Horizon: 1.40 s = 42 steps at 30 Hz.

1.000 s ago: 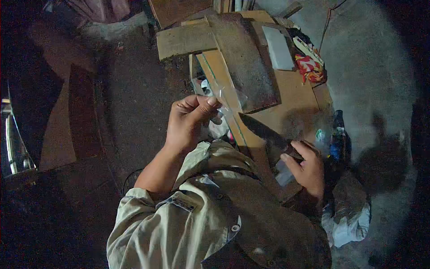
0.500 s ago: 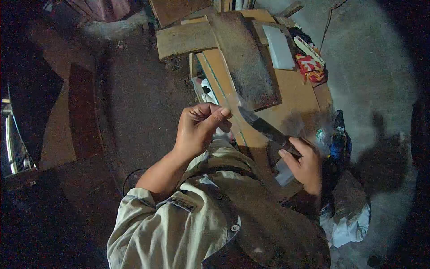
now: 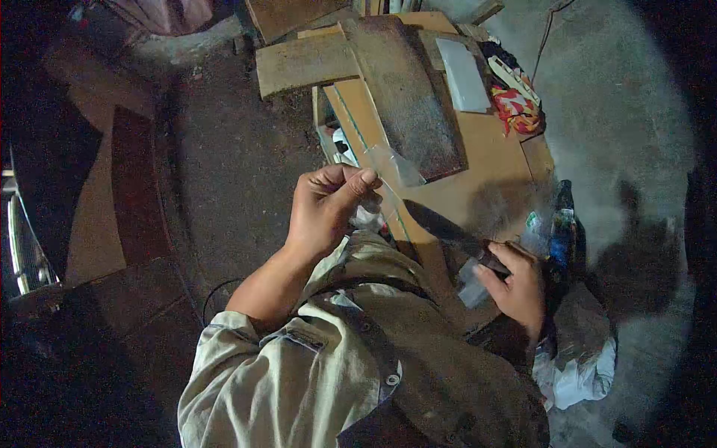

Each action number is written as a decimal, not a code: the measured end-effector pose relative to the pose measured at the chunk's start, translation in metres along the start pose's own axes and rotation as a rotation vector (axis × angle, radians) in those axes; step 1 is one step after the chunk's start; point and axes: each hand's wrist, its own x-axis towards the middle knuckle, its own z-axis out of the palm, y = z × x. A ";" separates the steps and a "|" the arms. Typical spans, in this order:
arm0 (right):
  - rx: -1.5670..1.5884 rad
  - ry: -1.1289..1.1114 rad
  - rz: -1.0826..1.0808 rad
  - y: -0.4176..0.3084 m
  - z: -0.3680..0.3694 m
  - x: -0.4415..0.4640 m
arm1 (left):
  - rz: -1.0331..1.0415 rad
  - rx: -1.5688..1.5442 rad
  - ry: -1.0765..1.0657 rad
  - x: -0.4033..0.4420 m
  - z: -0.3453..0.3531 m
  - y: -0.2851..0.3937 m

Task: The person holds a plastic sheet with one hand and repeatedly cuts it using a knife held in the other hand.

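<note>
A low, tan, flat-topped work surface [image 3: 485, 153] stands before the person, bearing a dark, stained, rectangular board [image 3: 414, 104]. Near the board, a long, dark-bladed knife [image 3: 444, 225] slants over the surface, its handle wrapped by the curled fingers of the right hand [image 3: 515, 282]. The left hand [image 3: 327, 200], thumb and forefinger pinched together, grips a thin, clear plastic film [image 3: 399, 166] just beyond the knife's tip.

Left hand [image 3: 327, 203] left of knife [image 3: 441, 225]; board [image 3: 407, 97] on panel [image 3: 482, 145]; bottle [image 3: 565, 233] right of panel.
</note>
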 end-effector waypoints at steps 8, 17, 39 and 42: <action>0.162 0.004 0.081 0.012 0.014 0.004 | -0.049 0.007 -0.012 -0.002 0.001 -0.001; 0.079 0.104 -0.033 -0.001 0.026 0.023 | -0.123 0.043 -0.182 -0.012 0.009 -0.010; 0.157 0.418 0.078 0.022 0.013 0.046 | -0.178 0.147 -0.428 -0.020 -0.009 -0.017; 0.725 0.273 0.141 0.022 0.045 0.041 | -0.215 0.022 -0.277 -0.018 0.005 -0.022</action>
